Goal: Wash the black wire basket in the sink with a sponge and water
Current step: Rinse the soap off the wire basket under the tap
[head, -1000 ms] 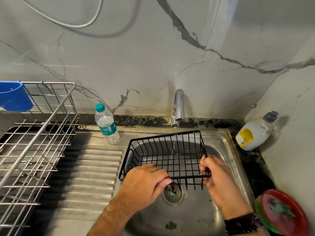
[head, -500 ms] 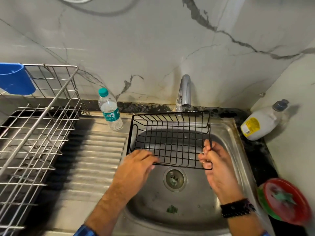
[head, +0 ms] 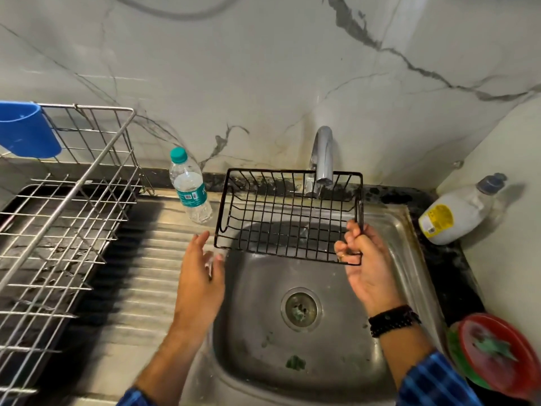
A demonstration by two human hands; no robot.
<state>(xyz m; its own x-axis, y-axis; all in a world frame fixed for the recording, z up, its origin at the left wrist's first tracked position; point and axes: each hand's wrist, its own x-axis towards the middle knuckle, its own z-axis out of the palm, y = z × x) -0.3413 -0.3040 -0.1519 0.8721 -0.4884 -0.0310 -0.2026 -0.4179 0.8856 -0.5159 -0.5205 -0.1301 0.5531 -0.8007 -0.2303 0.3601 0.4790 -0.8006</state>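
Note:
The black wire basket hangs tilted above the steel sink, its far rim just under the tap. My right hand is shut on the basket's right front corner and carries it alone. My left hand hovers open over the sink's left rim, a little left of the basket and apart from it. No water runs from the tap. I see no sponge in my hands; something green lies on a red plate at the right.
A water bottle stands on the ribbed draining board. A steel dish rack with a blue cup fills the left. A white soap bottle lies on the right counter. The drain sits mid-sink.
My left hand has let go of the basket and drawn back to the left. The basket has risen and tipped toward the tap, held by my right hand alone.

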